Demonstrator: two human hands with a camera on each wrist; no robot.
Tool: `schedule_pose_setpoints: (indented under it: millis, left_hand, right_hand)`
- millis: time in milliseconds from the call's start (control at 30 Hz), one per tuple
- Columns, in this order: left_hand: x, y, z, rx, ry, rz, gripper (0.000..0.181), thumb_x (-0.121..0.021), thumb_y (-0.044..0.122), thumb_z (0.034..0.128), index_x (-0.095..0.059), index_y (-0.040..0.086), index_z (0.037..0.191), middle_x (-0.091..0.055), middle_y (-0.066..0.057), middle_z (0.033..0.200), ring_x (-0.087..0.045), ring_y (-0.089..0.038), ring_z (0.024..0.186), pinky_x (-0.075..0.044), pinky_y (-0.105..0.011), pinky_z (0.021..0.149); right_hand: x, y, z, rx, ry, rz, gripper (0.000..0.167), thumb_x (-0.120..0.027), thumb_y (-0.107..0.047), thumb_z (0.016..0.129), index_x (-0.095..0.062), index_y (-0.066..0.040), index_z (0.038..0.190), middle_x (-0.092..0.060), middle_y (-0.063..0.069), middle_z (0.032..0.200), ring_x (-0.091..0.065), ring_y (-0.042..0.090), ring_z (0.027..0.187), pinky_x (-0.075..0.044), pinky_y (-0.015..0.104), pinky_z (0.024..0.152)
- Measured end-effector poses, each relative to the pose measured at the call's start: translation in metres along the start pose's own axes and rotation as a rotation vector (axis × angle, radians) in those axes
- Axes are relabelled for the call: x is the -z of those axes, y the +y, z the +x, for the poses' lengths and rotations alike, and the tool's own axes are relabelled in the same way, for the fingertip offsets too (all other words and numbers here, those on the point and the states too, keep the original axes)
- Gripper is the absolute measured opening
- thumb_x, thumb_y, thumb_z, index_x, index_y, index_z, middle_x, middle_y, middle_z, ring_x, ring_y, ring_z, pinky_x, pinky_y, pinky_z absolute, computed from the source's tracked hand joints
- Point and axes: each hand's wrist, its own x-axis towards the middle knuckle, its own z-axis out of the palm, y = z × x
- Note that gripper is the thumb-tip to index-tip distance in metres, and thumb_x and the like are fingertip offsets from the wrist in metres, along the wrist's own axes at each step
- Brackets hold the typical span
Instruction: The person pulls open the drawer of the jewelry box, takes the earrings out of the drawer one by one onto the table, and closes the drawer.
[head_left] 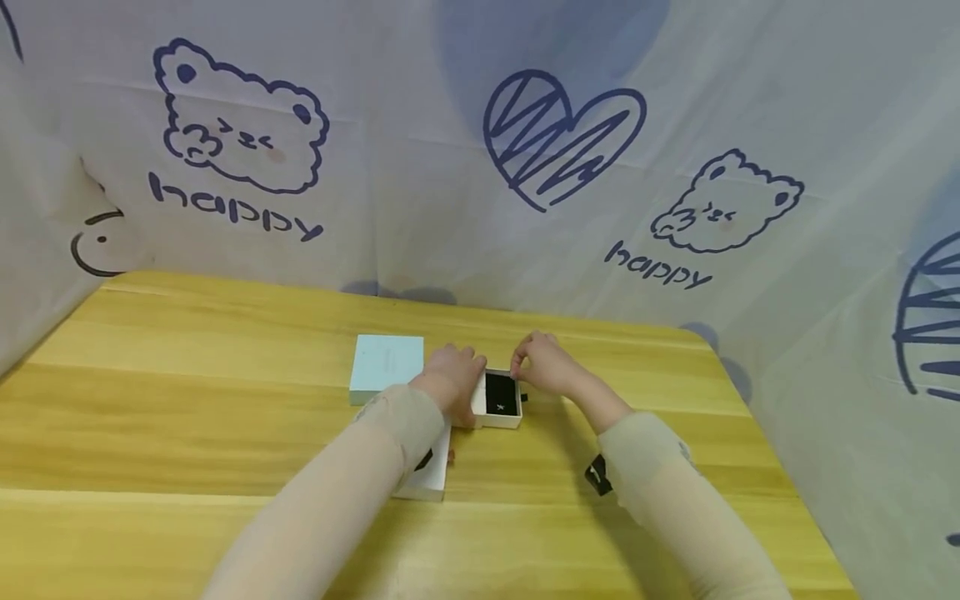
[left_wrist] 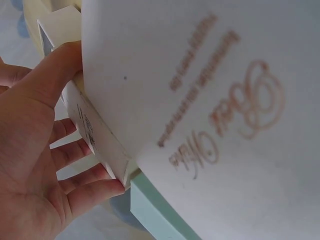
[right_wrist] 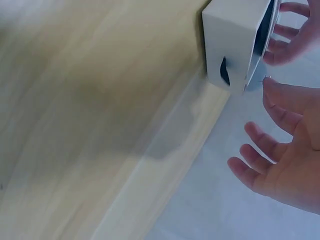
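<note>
A small white drawer box (head_left: 503,421) lies on the table, its tray slid out to the right. Inside is a black pad (head_left: 501,387) with a small silver star-like piece (head_left: 501,407) on it, and a black tab (head_left: 524,397) sticks out from the tray's end. My left hand (head_left: 452,379) grips the box's white sleeve (left_wrist: 102,137), thumb on one side and fingers on the other. Above the tray's far right corner, my right hand (head_left: 546,362) pinches a tiny shiny piece (right_wrist: 267,77) between thumb and forefinger; its kind is too small to tell.
A pale mint box (head_left: 386,367) stands behind my left forearm. Under that forearm lies a larger white box (head_left: 431,483), partly hidden, with "Best Wishes" lettering (left_wrist: 240,115). A small black item (head_left: 598,475) lies beside my right sleeve. White printed cloth (head_left: 420,167) hangs behind the table.
</note>
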Motion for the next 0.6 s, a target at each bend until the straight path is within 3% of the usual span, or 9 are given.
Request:
schedule_pose_setpoints:
  millis: [267,600]
  left_hand:
    - [-0.002,0.001,0.000,-0.008,0.034,-0.040,0.084,-0.077,0.051,0.0690,-0.044,0.008,0.134,-0.053,-0.009,0.128,-0.051,-0.030,0.115,-0.043,-0.037,0.099]
    - [0.000,0.001,0.000,-0.028,0.062,-0.079,0.081,-0.080,0.047,0.0673,-0.048,0.005,0.129,-0.055,-0.012,0.125,-0.052,-0.032,0.113,-0.043,-0.040,0.098]
  right_hand:
    - [0.008,0.017,-0.008,-0.064,0.109,-0.067,0.010,-0.064,-0.012,0.088,-0.065,-0.007,0.079,-0.055,0.019,0.118,-0.042,0.039,0.118,-0.032,0.052,0.105]
    - [0.011,0.043,-0.015,-0.150,0.160,-0.120,0.011,-0.063,-0.009,0.085,-0.066,-0.007,0.075,-0.056,0.018,0.116,-0.043,0.036,0.114,-0.038,0.050,0.099]
